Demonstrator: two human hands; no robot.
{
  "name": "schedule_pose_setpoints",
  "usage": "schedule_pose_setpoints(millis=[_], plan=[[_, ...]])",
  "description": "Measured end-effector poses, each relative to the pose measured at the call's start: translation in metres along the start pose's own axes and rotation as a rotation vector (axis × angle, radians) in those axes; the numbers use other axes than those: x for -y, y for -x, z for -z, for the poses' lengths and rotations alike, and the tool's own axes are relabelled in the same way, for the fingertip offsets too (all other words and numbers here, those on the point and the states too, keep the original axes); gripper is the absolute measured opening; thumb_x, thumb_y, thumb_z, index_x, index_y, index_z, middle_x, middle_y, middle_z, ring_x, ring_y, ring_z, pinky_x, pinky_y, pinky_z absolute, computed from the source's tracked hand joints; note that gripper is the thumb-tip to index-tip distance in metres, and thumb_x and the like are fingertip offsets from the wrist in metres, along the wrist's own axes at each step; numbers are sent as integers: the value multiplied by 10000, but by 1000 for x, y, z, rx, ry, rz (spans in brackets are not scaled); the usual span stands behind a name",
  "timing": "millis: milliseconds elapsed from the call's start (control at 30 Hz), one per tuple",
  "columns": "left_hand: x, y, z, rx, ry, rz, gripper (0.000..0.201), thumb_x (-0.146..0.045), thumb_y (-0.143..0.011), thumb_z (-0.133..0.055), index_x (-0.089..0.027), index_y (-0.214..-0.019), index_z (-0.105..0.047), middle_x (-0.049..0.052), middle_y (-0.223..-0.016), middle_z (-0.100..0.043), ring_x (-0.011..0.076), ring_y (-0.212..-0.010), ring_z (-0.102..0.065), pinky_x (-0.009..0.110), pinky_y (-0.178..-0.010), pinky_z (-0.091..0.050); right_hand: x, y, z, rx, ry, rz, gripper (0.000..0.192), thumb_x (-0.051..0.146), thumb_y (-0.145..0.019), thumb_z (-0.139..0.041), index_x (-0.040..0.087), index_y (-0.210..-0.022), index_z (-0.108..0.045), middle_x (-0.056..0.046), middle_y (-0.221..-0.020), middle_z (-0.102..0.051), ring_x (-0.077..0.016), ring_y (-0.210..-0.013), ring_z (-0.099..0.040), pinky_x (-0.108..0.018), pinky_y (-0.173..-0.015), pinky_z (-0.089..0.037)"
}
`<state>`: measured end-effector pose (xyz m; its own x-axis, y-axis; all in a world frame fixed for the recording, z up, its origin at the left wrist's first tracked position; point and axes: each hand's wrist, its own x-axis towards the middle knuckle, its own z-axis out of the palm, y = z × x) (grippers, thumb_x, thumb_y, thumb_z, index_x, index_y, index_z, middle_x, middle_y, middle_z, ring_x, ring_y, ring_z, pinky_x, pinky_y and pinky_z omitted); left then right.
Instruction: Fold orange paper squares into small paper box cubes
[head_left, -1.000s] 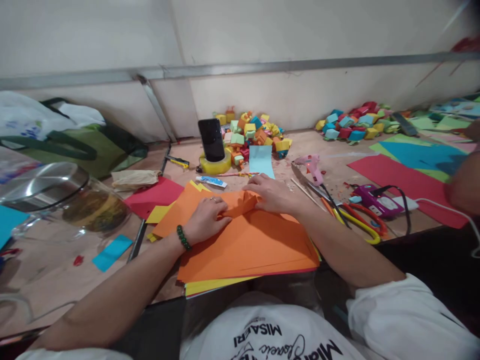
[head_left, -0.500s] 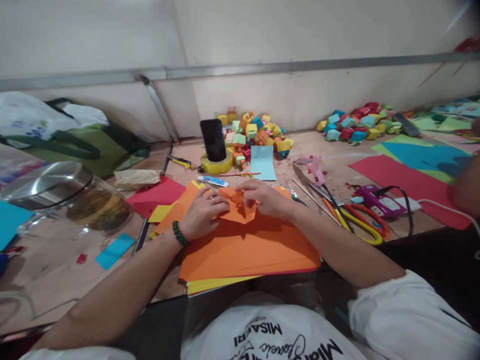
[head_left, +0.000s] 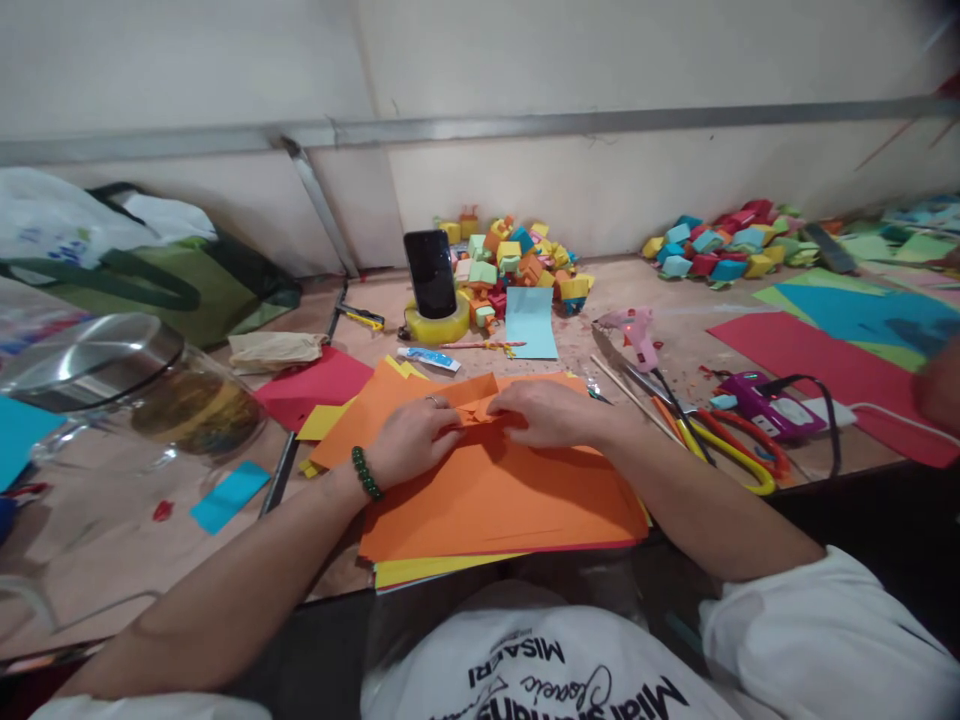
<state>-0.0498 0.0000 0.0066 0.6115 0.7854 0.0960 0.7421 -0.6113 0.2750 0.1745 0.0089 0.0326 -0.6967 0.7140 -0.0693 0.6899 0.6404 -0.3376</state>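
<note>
While pinching folded orange paper (head_left: 478,411) between the left hand (head_left: 416,437) and the right hand (head_left: 546,412), have it over a stack of orange sheets (head_left: 495,505), at the near edge of the surface (head_left: 112,560). Cannot tell whether touching the top sheet or just above it. Gripping the left end with curled fingers and thumb drawn close; gripping the right end with fingers bent inward, nearly closed. Cannot tell how tightly, with the fingertips partly hidden. Wearing a green bead bracelet (head_left: 365,473) on the left wrist.

Just beyond the stack, can see a blue-and-white tube (head_left: 430,359) and a pale blue sheet (head_left: 530,325). Closer to the far edge, can see a black phone (head_left: 431,275) propped in a yellow tape roll (head_left: 427,328), beside heaped paper cubes (head_left: 482,274). Right of the stack, can see a pink glue gun (head_left: 636,335) and, toward the near edge, yellow-handled scissors (head_left: 765,482).
</note>
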Motion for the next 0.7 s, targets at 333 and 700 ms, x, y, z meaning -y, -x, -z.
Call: schedule_pose_setpoints(millis=[333, 700], plan=[[5, -6, -7, -39, 81, 236, 316, -339, -868, -563, -185, -1143, -586, 89, -1083, -692, 248, -963, -639, 358, -828, -483, 0, -17, -17, -93, -141, -381, 524, 500, -828, -641, 180, -1229, -539, -97, -1030, -693, -253, -940, -637, -303, -741, -420], [18, -7, 3, 21, -205, 150, 523, -513, -796, -662, -217, -1209, -541, 119, -1177, -594, 319, -1084, -528, 427, -880, -407, -25, -15, -20, -47, -149, -361, 745, 387, -816, -681, 194, -1445, -333, -64, -959, -699, -223, -883, -642, -263, -683, -401]])
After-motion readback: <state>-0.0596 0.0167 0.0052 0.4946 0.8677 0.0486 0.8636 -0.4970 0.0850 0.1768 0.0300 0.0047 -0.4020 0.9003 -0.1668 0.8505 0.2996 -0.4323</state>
